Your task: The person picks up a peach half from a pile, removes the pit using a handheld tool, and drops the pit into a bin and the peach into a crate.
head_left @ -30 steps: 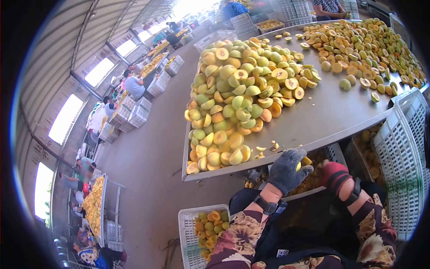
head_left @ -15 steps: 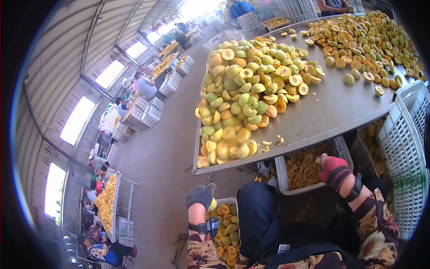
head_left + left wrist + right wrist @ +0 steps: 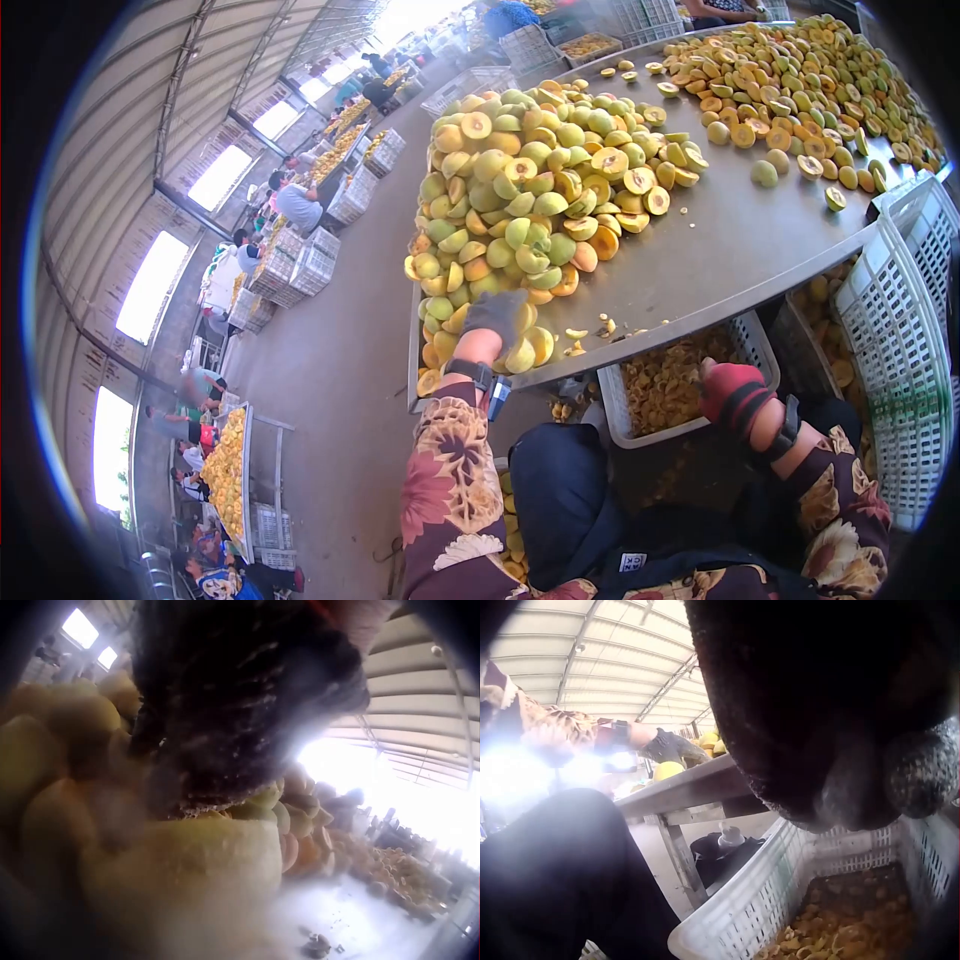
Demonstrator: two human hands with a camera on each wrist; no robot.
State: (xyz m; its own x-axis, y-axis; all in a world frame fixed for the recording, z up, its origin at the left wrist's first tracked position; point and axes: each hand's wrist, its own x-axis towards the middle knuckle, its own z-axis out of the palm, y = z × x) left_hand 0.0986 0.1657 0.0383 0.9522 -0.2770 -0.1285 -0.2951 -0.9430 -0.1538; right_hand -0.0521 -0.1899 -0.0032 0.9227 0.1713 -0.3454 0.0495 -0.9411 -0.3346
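Observation:
In the head view, my left hand, in a grey glove, reaches over the near-left part of a heap of halved yellow-green fruit. The left wrist view has the dark glove against a cut fruit half, its fingertips partly hidden. My right hand, in a red glove with dark bands, is curled above the near right side of a white crate of small yellow-brown pieces. No object shows in it; its inner side is dark in the right wrist view.
The metal table carries a second fruit heap at the far right. Tall white crates stand to the right. Fruit in another crate shows beside my left knee. Other people, tables and stacked crates are farther left.
My left hand went from above the white crate to the fruit crate at the lower left with a yellow piece, then up onto the heap. The right hand stays near the white crate.

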